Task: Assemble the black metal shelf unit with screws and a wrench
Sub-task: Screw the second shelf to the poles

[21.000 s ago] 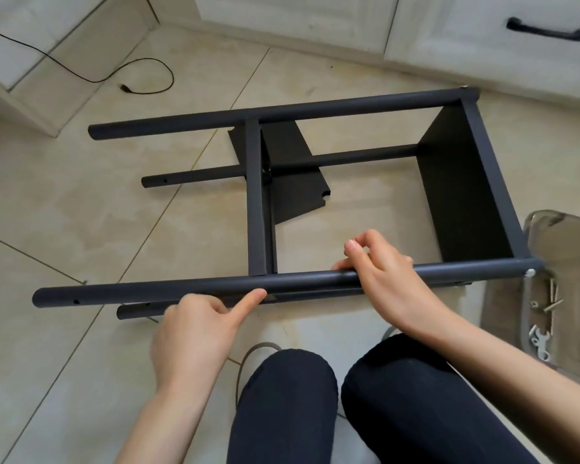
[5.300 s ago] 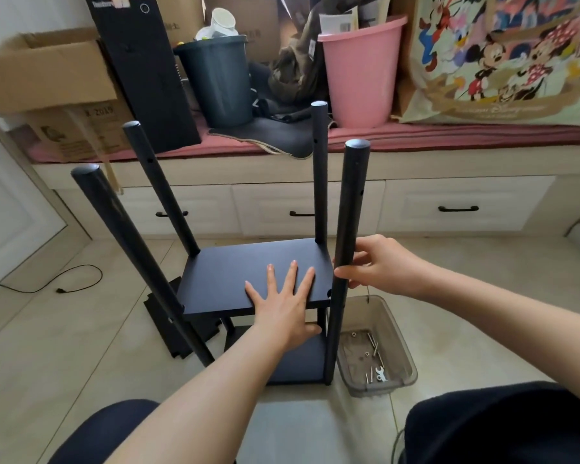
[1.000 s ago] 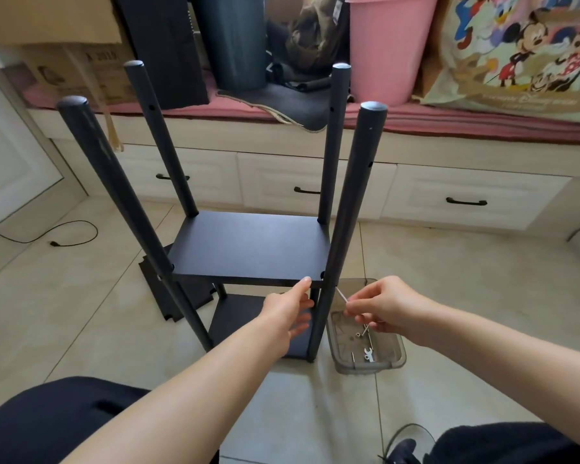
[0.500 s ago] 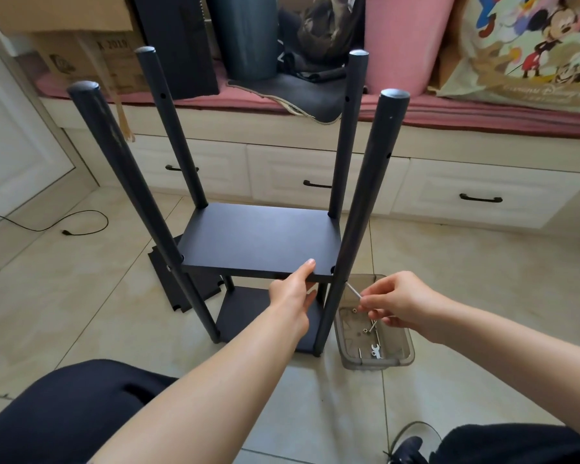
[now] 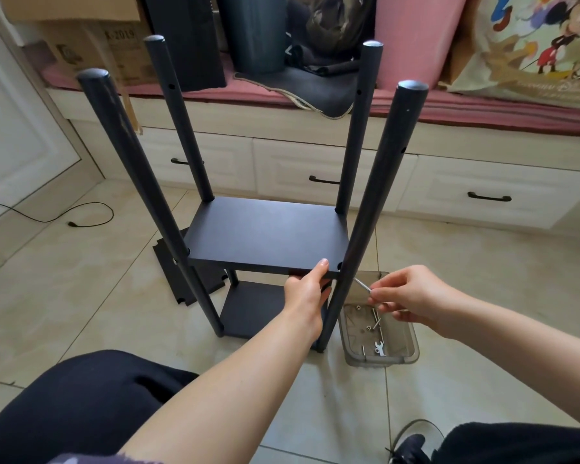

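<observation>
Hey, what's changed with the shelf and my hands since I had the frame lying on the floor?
The shelf unit went from lying on its side to standing upright. The left hand left the pole and now grips the shelf's front edge. The right hand let go of the pole and now pinches a screw at the near right pole. The tray of hardware stays on the floor beside the unit.

Readable text in view

Far beyond the left hand (image 5: pixel 307 293), the cardboard box (image 5: pixel 114 45) reads "2019"; beyond the right hand (image 5: pixel 412 296), a cartoon-print bag (image 5: pixel 533 45) shows a faint "Disney" script.
</observation>
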The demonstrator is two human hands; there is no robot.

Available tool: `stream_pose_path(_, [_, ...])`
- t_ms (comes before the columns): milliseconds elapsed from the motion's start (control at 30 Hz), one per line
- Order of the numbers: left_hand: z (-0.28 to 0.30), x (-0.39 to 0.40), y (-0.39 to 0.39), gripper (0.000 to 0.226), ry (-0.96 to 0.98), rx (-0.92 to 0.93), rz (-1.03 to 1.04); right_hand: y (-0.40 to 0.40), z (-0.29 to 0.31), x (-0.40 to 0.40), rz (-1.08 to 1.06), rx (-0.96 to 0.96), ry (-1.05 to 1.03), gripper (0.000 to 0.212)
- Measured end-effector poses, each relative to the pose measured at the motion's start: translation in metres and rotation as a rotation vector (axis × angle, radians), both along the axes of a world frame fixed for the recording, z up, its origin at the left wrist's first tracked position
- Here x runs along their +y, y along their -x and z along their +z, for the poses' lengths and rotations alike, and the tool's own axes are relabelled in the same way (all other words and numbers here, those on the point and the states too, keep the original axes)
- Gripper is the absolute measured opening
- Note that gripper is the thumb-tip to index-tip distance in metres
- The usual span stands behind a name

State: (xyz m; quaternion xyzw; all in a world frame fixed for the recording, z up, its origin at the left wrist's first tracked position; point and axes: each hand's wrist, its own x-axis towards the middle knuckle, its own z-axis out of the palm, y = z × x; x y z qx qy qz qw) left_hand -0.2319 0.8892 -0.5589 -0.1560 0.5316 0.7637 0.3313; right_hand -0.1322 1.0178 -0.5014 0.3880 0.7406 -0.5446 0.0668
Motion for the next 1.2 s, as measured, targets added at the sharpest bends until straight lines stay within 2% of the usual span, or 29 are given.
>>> stream_pose_path(567, [0.003, 0.003, 0.001, 0.038, 0.025, -0.016, -0.051, 0.0, -0.006, -0.006, -0.005, 0.033, -0.034, 0.005])
stream_pose_path(1200, [0.006, 0.0, 0.0, 0.033, 0.022, -0.043, -0.052, 0.006, -0.005, -0.01, -0.002, 0.091, -0.072, 0.008])
